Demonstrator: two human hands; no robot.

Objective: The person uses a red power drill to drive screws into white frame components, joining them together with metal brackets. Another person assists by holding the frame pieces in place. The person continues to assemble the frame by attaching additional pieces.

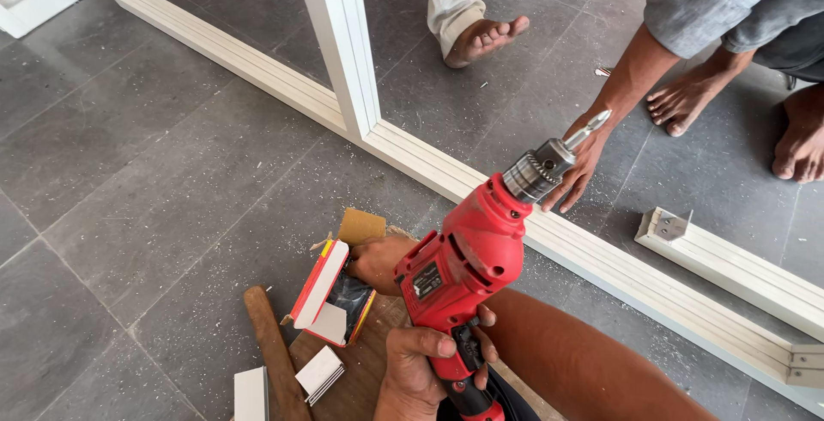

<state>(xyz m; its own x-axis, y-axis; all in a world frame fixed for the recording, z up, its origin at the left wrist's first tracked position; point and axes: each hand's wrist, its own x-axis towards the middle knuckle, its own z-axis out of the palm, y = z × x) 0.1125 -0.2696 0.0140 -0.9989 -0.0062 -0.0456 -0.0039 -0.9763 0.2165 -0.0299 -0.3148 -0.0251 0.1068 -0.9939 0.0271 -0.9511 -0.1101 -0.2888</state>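
Note:
My left hand [416, 368] grips the handle of a red power drill [463, 258], which tilts up and to the right. Its chuck holds a screwdriver bit [588, 129] that points toward another person's hand. My right forearm crosses behind the drill, and my right hand [378, 260] reaches into a small open red and white cardboard box [326, 288] on a wooden board [360, 369]. Its fingers are hidden in the box, so I cannot tell what they hold. Just beyond lies a white window frame [446, 172] flat on the grey tiled floor.
Another person's hand [582, 168] presses on the frame rail, with bare feet [687, 95] behind it. A third person's foot [485, 39] stands farther back. A loose white profile piece with a metal bracket [669, 225] lies at right. A wooden handle [270, 348] and small white offcuts [319, 374] are near the board.

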